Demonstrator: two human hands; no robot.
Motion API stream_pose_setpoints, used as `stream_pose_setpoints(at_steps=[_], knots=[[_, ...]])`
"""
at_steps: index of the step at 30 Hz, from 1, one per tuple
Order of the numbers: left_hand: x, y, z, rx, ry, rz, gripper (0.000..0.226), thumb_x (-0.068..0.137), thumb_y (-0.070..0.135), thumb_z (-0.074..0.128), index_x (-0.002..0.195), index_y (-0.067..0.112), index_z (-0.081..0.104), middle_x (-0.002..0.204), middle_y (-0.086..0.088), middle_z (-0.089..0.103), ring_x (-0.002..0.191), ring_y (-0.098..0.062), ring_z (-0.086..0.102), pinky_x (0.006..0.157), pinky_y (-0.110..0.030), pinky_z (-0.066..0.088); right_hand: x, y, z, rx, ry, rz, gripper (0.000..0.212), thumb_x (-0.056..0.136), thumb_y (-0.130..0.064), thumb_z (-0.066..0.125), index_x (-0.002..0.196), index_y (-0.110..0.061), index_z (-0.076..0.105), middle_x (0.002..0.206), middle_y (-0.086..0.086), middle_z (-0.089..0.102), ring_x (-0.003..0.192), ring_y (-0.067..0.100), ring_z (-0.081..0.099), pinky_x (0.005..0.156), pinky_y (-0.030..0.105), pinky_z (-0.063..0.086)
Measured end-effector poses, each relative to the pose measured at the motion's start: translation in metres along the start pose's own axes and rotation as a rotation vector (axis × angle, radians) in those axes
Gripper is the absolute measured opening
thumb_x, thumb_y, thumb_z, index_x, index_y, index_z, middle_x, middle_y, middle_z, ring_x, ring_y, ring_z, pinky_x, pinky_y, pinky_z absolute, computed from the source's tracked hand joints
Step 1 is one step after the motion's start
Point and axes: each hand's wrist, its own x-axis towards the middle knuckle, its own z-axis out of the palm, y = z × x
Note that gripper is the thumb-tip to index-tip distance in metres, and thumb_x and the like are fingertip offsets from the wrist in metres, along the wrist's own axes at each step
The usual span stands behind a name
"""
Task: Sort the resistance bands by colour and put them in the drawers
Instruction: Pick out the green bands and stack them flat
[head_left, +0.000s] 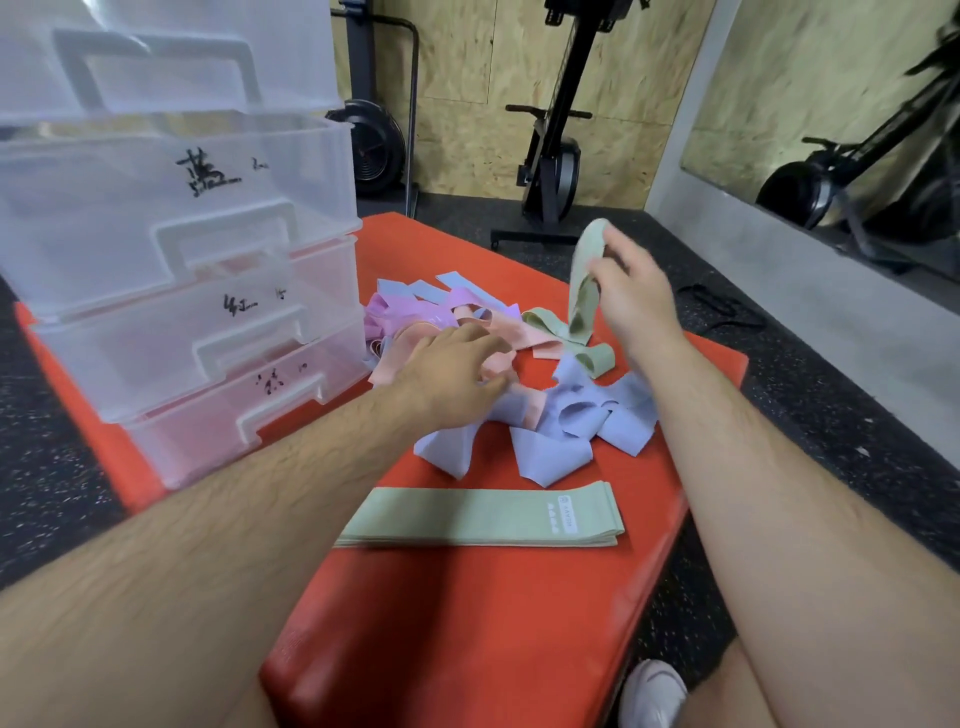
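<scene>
A loose pile of resistance bands lies on the red mat (467, 623): pink bands (519, 332), purple bands (415, 317), blue bands (576, 415) and green bands (550, 325). My right hand (634, 296) holds one green band (584, 275) lifted above the pile. My left hand (457, 371) reaches into the pile with its fingers curled on a pink band (496, 364). A neat flat stack of green bands (478, 517) lies nearer to me. The clear drawer unit (182, 270) stands at the left.
The drawers are hand-labelled in black and are pulled out; the lower ones look pinkish inside. Black speckled gym floor surrounds the mat. Exercise machines (556, 156) stand by the plywood wall behind. A mirror and grey ledge run along the right. My shoe (654, 691) shows at the bottom.
</scene>
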Motion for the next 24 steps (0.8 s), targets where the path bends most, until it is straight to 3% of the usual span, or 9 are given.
stream_pose_setpoints(at_steps=[3,6,8,10,13,15,19,22,24], knots=[[-0.004,0.011,-0.012,-0.127,0.096,-0.045,0.039,0.096,0.045,0.049,0.133,0.034,0.055,0.141,0.012,0.051,0.122,-0.011,0.052,0.091,-0.023,0.030,-0.002,-0.021,-0.011,0.072,0.035,-0.120,0.047,0.095,-0.020,0.059,0.141,-0.028,0.056,0.134,-0.014,0.055,0.098,-0.017,0.056,0.090,0.005,0.042],[-0.002,0.032,-0.031,-0.721,0.233,-0.188,0.037,0.097,0.040,0.053,0.133,0.029,0.056,0.130,0.009,0.059,0.115,-0.008,0.057,0.088,-0.014,0.040,-0.018,-0.028,-0.010,-0.031,-0.041,-0.260,0.051,0.090,-0.004,0.061,0.138,-0.021,0.060,0.130,-0.010,0.059,0.095,-0.013,0.057,0.096,0.011,0.045],[0.000,0.043,-0.044,-1.116,0.251,-0.291,0.034,0.097,0.044,0.053,0.127,0.030,0.057,0.123,0.004,0.064,0.111,-0.014,0.063,0.090,-0.023,0.050,-0.034,-0.026,0.002,-0.115,-0.157,-0.332,0.052,0.088,0.005,0.057,0.136,-0.014,0.061,0.128,-0.007,0.059,0.103,-0.002,0.058,0.098,0.014,0.046],[-0.002,0.049,-0.050,-1.351,0.213,-0.352,0.031,0.096,0.047,0.055,0.119,0.027,0.060,0.116,-0.001,0.068,0.104,-0.018,0.070,0.085,-0.031,0.057,-0.053,-0.025,0.013,-0.162,-0.292,-0.385,0.050,0.090,0.004,0.056,0.135,-0.016,0.063,0.127,-0.007,0.060,0.111,0.009,0.060,0.097,0.017,0.047],[-0.010,0.048,-0.051,-1.387,0.234,-0.391,0.036,0.089,0.048,0.065,0.115,0.022,0.063,0.111,-0.006,0.071,0.096,-0.022,0.073,0.088,-0.041,0.059,-0.069,-0.028,0.019,-0.099,-0.375,-0.358,0.044,0.090,0.003,0.055,0.122,-0.026,0.067,0.115,-0.009,0.067,0.098,0.008,0.065,0.085,0.025,0.055],[-0.015,0.045,-0.055,-1.410,0.290,-0.424,0.038,0.089,0.040,0.070,0.116,0.015,0.060,0.109,-0.011,0.070,0.089,-0.022,0.074,0.080,-0.037,0.060,-0.072,-0.031,0.020,-0.031,-0.366,-0.303,0.045,0.090,0.002,0.055,0.117,-0.033,0.065,0.113,-0.006,0.068,0.090,0.014,0.068,0.074,0.032,0.059],[-0.027,0.046,-0.072,-1.446,0.278,-0.417,0.041,0.087,0.038,0.073,0.111,0.009,0.055,0.095,-0.010,0.070,0.066,-0.016,0.071,0.062,-0.028,0.057,-0.078,-0.034,0.018,0.051,-0.428,-0.257,0.067,0.087,0.011,0.055,0.138,-0.032,0.047,0.120,-0.003,0.065,0.096,0.014,0.068,0.074,0.021,0.054],[-0.032,0.042,-0.075,-1.389,0.271,-0.435,0.025,0.093,0.028,0.067,0.106,0.009,0.057,0.098,-0.017,0.068,0.066,-0.021,0.070,0.065,-0.036,0.060,-0.085,-0.039,0.018,0.055,-0.430,-0.266,0.070,0.086,0.011,0.054,0.141,-0.032,0.045,0.117,-0.005,0.066,0.099,0.022,0.066,0.076,0.023,0.054],[-0.034,0.035,-0.077,-1.324,0.311,-0.491,0.014,0.097,0.024,0.059,0.100,0.011,0.057,0.099,-0.019,0.066,0.065,-0.027,0.070,0.074,-0.047,0.061,-0.086,-0.042,0.015,0.061,-0.359,-0.269,0.067,0.085,0.009,0.052,0.137,-0.033,0.049,0.112,-0.002,0.068,0.097,0.028,0.064,0.076,0.033,0.055]])
